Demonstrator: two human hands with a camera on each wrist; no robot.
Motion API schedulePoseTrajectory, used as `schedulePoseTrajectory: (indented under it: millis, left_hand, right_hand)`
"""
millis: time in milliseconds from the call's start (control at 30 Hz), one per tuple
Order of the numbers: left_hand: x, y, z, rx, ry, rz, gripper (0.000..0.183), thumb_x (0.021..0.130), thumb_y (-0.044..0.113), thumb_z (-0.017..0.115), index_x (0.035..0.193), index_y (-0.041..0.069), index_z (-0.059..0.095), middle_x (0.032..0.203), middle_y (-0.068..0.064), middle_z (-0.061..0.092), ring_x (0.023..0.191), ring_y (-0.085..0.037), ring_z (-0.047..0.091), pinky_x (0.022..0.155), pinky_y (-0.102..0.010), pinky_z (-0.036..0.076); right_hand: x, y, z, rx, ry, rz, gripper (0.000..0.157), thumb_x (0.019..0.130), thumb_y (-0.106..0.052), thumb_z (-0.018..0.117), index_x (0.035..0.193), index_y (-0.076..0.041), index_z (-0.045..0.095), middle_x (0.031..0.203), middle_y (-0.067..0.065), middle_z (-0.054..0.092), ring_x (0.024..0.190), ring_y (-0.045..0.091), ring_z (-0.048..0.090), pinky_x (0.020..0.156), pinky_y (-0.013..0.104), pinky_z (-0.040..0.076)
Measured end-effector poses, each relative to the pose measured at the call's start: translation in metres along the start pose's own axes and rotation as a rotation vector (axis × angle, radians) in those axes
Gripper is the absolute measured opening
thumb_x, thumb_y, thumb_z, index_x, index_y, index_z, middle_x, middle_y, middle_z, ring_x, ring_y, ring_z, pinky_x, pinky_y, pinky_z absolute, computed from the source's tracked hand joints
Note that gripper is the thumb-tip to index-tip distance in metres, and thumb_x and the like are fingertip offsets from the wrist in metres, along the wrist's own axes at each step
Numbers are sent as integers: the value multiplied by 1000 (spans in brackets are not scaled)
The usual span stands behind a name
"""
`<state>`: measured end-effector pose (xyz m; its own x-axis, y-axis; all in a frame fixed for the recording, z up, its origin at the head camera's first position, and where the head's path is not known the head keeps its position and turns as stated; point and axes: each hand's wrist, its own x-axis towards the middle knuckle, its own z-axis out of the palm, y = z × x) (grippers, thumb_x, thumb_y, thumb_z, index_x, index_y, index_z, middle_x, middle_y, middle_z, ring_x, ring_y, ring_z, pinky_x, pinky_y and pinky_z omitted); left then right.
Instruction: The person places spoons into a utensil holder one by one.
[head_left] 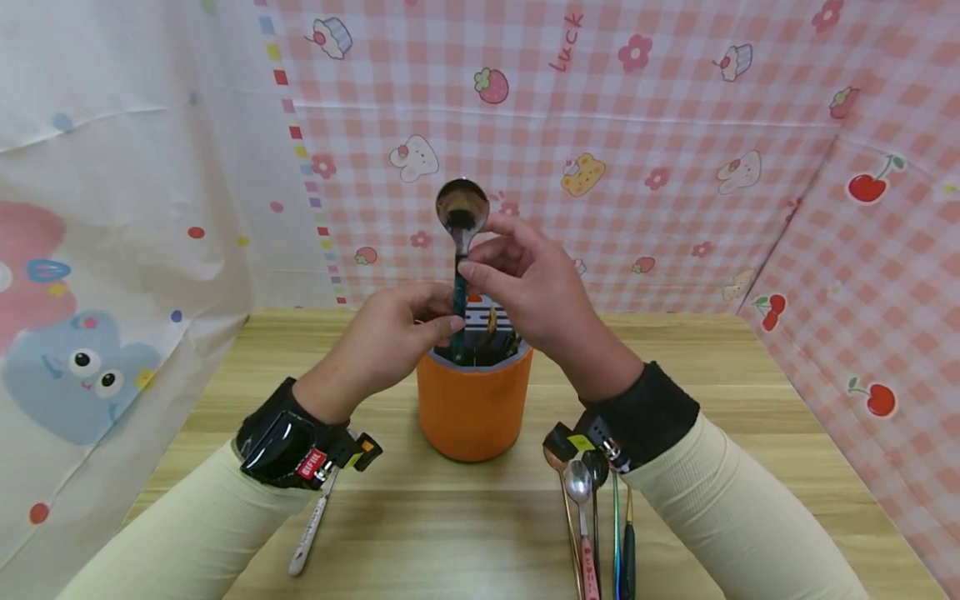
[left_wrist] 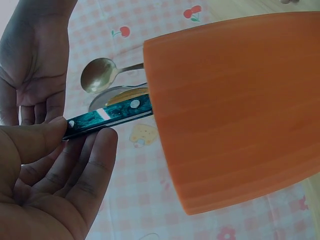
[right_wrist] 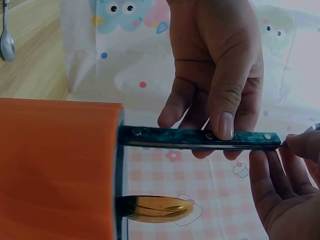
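Note:
A spoon (head_left: pixel 459 287) with a round metal bowl and a riveted, marbled teal handle stands upright, bowl up, over the orange utensil holder (head_left: pixel 472 412). Its handle's lower end reaches the holder's opening. My left hand (head_left: pixel 382 342) pinches the handle between thumb and fingers, its thumb lying across the teal part in the right wrist view. Higher up, my right hand (head_left: pixel 551 304) pinches the neck just below the bowl. A gold-coloured utensil (right_wrist: pixel 160 209) sticks out of the holder beside the handle. In the left wrist view another round-bowled spoon (left_wrist: pixel 99 76) pokes out too.
Several spoons (head_left: pixel 587 533) with differing handles lie together on the wooden table (head_left: pixel 465 533), near my right forearm. A white-handled utensil (head_left: pixel 309 537) lies by my left wrist, partly covered. Patterned cloth walls (head_left: pixel 525 125) rise behind and at both sides.

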<state>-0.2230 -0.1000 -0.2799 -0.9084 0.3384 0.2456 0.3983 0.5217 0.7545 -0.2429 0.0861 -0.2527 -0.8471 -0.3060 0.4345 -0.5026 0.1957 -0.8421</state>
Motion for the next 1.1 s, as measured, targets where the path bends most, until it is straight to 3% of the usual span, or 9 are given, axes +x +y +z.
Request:
schedulePoseTrajectory:
  millis: [267,467,633,900,1100]
  left_hand:
    - [-5,-13,7,-13,-29,-4,17,96,12,64,111,6,65,100,-7,72,85,-18,67,75,-39,57]
    - [-8,-19,8,5,-13,-43,14,97,17,64,107,10,67,101,-4,70,87,-17,66,76,-39,56]
    - [-11,-22,7,-36,-24,-83,18,97,18,63,112,9,66,105,-7,69,88,-19,66,76,-38,57]
    - [-15,-25,8,-26,-20,-86,10,97,17,62,100,8,67,83,-10,68,72,-20,64,65,-35,55]
    - [-15,-28,8,-56,-8,-99,14,97,15,62,101,3,69,83,-13,68,68,-20,65,64,-34,57]
  right_hand:
    - [-5,14,9,-49,-24,53,40,94,-11,67,130,-8,52,103,9,67,93,18,65,84,37,53]
    - [-10,22,16,-62,-79,69,34,94,-9,66,126,-5,54,103,11,66,96,20,64,86,40,52]
    - [-15,26,19,-100,-116,72,25,95,-10,65,118,-8,57,102,8,65,98,18,63,89,41,52]
    - [-23,31,26,-223,-132,80,17,94,-12,67,110,-13,61,97,1,68,94,13,63,83,37,54]
    - [-29,37,31,-223,-117,54,19,93,-9,66,112,-11,61,98,1,68,92,12,63,81,34,55]
